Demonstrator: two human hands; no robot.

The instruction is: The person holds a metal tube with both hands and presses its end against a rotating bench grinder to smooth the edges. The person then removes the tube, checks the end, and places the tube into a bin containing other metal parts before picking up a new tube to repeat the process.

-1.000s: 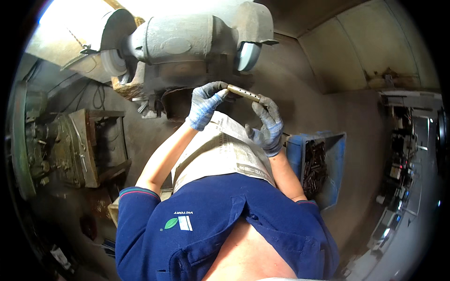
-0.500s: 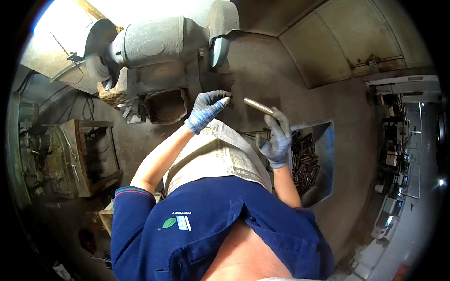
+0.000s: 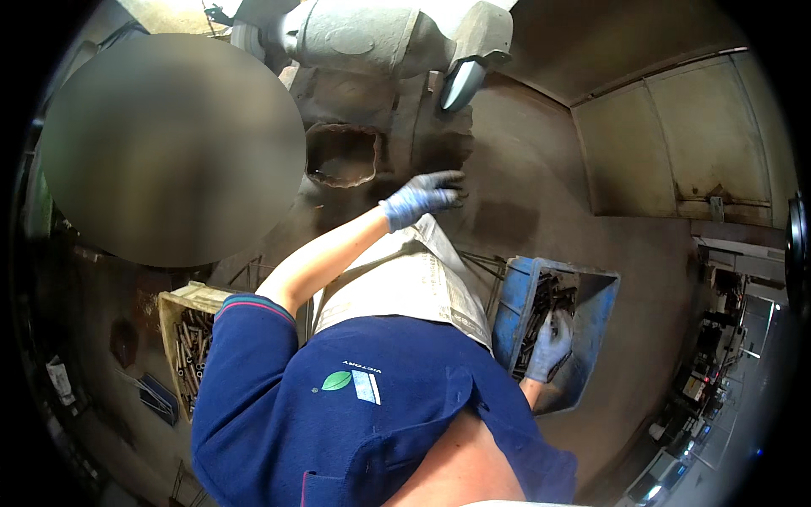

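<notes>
My left hand point(image 3: 425, 200), in a blue and grey work glove, hangs above the newspaper-like covering point(image 3: 384, 283) on my lap. Its fingers stretch out to the right, with nothing in them. My right hand point(image 3: 553, 345), gloved alike, is down inside a blue bin point(image 3: 596, 331), over a heap of dark metal rods point(image 3: 530, 325). Its fingers are curled among the rods, and whatever they grip is hidden. In front of me stands a grey bench grinder point(image 3: 359, 35), its right wheel point(image 3: 464, 85) showing below the guard.
To my left is a pale yellow crate point(image 3: 168, 334) holding several metal rods or tubes. An open-topped box with a ragged rim point(image 3: 342, 182) sits below the grinder. Tan panels point(image 3: 705, 139) stand at the far right. A round blurred patch covers the upper left.
My right hand, which had a shiny metal rod at its fingers, has gone down into the blue bin. My left hand has opened from a pinch. The whole view has shifted.
</notes>
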